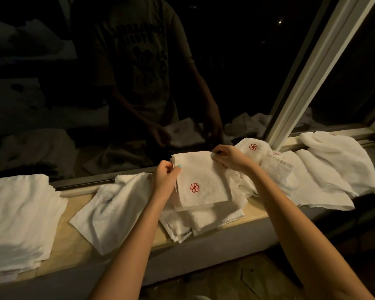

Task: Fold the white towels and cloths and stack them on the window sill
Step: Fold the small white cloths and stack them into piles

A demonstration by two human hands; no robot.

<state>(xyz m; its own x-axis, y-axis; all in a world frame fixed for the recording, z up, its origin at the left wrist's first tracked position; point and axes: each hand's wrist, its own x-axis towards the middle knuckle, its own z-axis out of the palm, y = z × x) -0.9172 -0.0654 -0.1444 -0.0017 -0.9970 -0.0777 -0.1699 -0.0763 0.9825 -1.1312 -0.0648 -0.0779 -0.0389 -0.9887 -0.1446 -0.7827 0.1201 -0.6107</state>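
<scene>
While both hands hold it by its upper corners, a small white towel [204, 176] with a red flower emblem [194, 187] is held tilted above the window sill [74, 250]. Its lower edge rests on a loose pile of white cloths [206, 221] at the middle of the sill.

The left hand [164, 178] pinches the towel's top left corner between its thumb and curled fingers; the thumbnail is painted pale turquoise. The right hand [230, 158] pinches the top right corner with its fingertips. Both bare forearms reach in from the bottom of the view.

Just left of the pile, 1 cloth [108, 208] lies spread flat, one corner hanging over the sill's front edge. At the far left sits a neat stack of folded towels [20, 217], well apart from the hands. To the right, a rumpled heap of unfolded towels [312, 180] stretches along the sill, and 1 of them shows the same red emblem near the right hand.

Behind the sill, the dark window glass [236, 61] reflects the person's torso, arms and the towels. A pale window frame [312, 72] runs diagonally at the upper right. The light is dim and warm.
</scene>
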